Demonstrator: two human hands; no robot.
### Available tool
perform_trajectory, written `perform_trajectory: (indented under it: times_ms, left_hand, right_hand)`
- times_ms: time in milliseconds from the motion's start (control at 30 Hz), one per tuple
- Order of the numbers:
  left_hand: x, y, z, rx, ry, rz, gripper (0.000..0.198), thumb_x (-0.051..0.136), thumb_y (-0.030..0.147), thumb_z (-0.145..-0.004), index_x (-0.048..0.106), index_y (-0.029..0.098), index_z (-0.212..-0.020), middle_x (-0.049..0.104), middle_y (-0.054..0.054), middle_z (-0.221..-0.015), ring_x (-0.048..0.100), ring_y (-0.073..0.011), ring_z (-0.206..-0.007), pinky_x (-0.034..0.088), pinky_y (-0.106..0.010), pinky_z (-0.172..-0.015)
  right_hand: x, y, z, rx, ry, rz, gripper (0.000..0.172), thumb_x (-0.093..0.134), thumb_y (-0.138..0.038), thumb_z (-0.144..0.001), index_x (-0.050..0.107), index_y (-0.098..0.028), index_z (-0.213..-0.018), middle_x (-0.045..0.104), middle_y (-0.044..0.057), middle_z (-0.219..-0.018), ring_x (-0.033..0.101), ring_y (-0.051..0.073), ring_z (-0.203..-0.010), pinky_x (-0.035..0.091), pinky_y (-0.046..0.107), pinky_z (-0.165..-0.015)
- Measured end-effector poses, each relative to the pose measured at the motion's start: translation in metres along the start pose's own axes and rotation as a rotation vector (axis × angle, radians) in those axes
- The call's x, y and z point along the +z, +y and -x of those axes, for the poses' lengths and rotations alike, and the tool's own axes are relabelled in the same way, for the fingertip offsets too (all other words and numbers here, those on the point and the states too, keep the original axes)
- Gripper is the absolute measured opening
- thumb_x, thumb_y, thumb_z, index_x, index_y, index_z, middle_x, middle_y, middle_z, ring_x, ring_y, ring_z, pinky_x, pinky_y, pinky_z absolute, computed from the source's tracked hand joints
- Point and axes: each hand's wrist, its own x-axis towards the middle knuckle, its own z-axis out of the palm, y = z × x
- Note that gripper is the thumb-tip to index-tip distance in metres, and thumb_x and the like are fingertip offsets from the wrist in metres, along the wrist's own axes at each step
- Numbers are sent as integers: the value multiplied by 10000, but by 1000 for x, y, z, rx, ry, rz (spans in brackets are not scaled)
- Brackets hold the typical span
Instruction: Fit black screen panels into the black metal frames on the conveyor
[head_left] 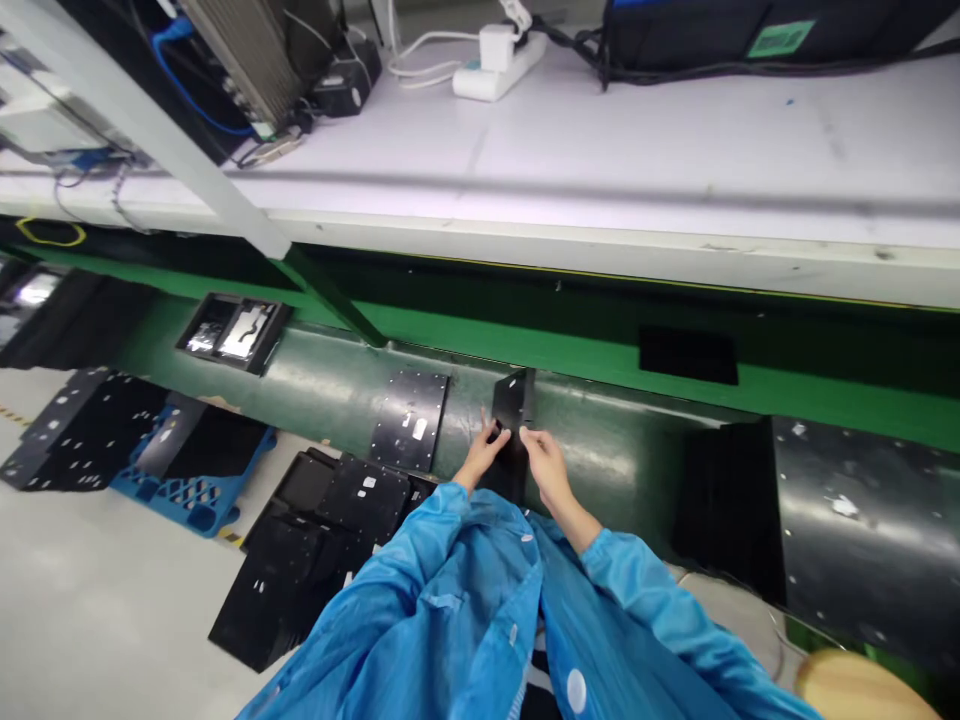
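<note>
Near the middle of the head view, a thin black panel (511, 400) stands on edge, tilted, on the green bench surface. My left hand (480, 452) is at its left side, thumb and fingers bent together around something too small to make out. Against the panel's right edge my right hand (545, 462) has its thumb and index finger pinched; whatever lies between them is hidden. A flat black plate (409, 420) with small white labels and screws lies just left of my hands.
A white shelf (600, 150) crosses above the bench, carrying a power strip (491, 75). Black panels (360, 497) are stacked at the lower left beside a blue crate (196, 500). A large black plate (862, 530) lies at the right. A wooden stool (862, 690) shows bottom right.
</note>
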Motion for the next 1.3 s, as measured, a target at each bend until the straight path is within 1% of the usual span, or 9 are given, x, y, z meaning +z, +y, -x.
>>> perform_trajectory:
  times_ms: [100,267,400,500,600,700,900,1133,1300]
  left_hand:
    - [17,5,19,27,-121,215,760,516,780,-959,723,172,-1366,692,-141,-1456,565,-331,-1454,412,-477,-1247]
    - [28,9,28,136,-24,133,611,745,434,-894,671,247,-1471,534,-67,-1639,387,-285,-1596,239,-452,-1351]
    - [45,-4,24,26,-15,238,506,725,237,-805,764,178,-1306,746,-135,-1364,659,-302,-1348,454,-493,-1220]
    - [58,-9,22,20,11,219,333,696,195,-780,810,160,-1091,819,-111,-1062,760,-263,-1046,581,-422,-1014]
    - [62,-9,22,41,94,51,150,655,248,-832,784,172,-839,792,-72,-886,734,-234,-911,574,-341,-874]
    - [60,-11,22,-40,135,-169,247,610,293,-892,729,177,-709,741,-59,-761,695,-222,-812,537,-318,-786]
    - [52,-15,14,-120,185,-270,269,639,266,-910,691,176,-662,725,-79,-738,678,-227,-779,514,-322,-777]
    - [6,-13,8,-61,447,-380,322,476,334,-1031,746,167,-975,769,-162,-993,697,-272,-979,517,-364,-935]
    - [-92,12,-30,19,696,-554,319,479,342,-1008,752,177,-987,768,-160,-1026,711,-285,-1014,523,-367,-940]
  right_hand:
    - [-3,-11,14,-65,-49,-33,535,646,-689,-911,722,-227,-1171,752,107,-1165,721,280,-1060,583,422,-917]
    - [-10,0,-27,-124,92,314,615,672,-600,-900,628,-171,-1338,637,195,-1414,617,304,-1312,506,453,-1087]
    - [-22,14,-51,-6,-58,658,605,709,-542,-897,596,-133,-1328,722,182,-1233,673,312,-1191,491,437,-1049]
    - [-28,17,-50,-49,-39,896,607,719,-585,-891,597,-132,-1276,718,206,-1222,644,361,-1220,444,470,-1062]
    - [-25,18,-49,-72,-42,1027,581,738,-616,-858,607,-149,-1178,699,235,-1228,621,395,-1221,441,472,-1020]
    - [-17,20,-54,-35,-50,1019,513,768,-549,-820,599,-167,-1120,700,219,-1212,626,383,-1183,455,452,-966]
    - [-6,25,-56,-72,31,923,393,762,-452,-754,558,-212,-989,699,154,-1059,624,357,-1082,449,451,-926]
    - [-19,0,-42,-355,-4,576,449,749,-549,-716,499,-250,-938,619,54,-913,582,287,-926,471,441,-899]
    - [-51,-29,-82,-270,29,216,446,664,-480,-774,600,-218,-1130,719,85,-1098,647,250,-1002,522,378,-925]
